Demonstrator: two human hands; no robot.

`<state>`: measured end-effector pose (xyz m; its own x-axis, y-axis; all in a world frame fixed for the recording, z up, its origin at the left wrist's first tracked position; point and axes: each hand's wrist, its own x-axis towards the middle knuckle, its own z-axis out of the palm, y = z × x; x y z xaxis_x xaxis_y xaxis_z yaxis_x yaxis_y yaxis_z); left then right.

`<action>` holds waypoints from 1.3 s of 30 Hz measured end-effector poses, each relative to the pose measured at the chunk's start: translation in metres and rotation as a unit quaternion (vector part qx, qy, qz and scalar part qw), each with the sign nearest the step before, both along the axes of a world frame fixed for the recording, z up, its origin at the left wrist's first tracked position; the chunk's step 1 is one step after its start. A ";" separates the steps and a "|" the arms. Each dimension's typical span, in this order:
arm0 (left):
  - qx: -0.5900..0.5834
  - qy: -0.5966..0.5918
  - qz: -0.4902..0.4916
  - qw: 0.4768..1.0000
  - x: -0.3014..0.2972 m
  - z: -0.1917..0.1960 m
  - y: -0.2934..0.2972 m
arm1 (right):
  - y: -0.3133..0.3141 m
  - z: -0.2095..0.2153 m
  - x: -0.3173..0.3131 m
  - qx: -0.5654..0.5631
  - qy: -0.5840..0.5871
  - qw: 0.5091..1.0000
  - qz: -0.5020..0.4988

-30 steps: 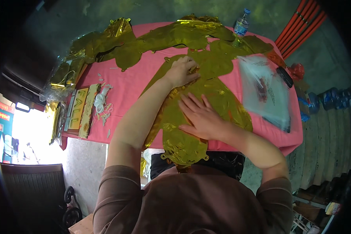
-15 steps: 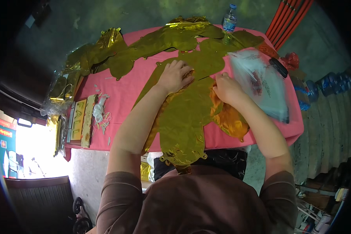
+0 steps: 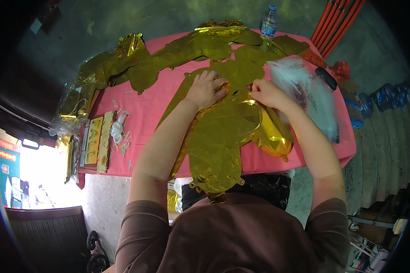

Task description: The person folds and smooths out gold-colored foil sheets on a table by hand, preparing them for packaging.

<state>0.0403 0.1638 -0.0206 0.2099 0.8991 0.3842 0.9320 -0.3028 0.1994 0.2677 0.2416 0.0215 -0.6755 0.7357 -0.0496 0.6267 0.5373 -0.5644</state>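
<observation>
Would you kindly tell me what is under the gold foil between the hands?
Pink cloth shows around the gold foil; whatever lies beneath its middle is covered and cannot be seen.

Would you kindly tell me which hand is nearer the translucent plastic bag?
The right hand, at the edge of the gold foil beside the bag; the left hand rests on the foil farther left.

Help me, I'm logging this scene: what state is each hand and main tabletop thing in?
Gold foil piece: mostly flat, right lobe bulging
Left hand: curled, resting on gold foil piece
Right hand: fingertips together at foil edge
Bottle: upright, capped
Clear plastic bag: lying flat
White string: loosely bundled
Pink cloth: spread out
</observation>
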 end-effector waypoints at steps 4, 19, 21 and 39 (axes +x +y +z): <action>-0.004 -0.005 -0.002 1.000 0.002 0.000 0.000 | 0.006 -0.003 0.009 -0.176 0.044 0.983 -0.008; -0.015 0.017 0.022 1.000 -0.004 -0.011 0.007 | -0.051 0.063 -0.067 -0.259 0.116 0.929 0.237; 0.057 0.135 0.057 0.988 -0.017 -0.032 0.017 | -0.065 0.018 -0.107 -0.173 0.136 0.942 0.254; -0.023 -0.136 -0.032 0.990 -0.016 -0.008 0.015 | -0.069 -0.032 -0.008 0.153 0.033 0.981 0.118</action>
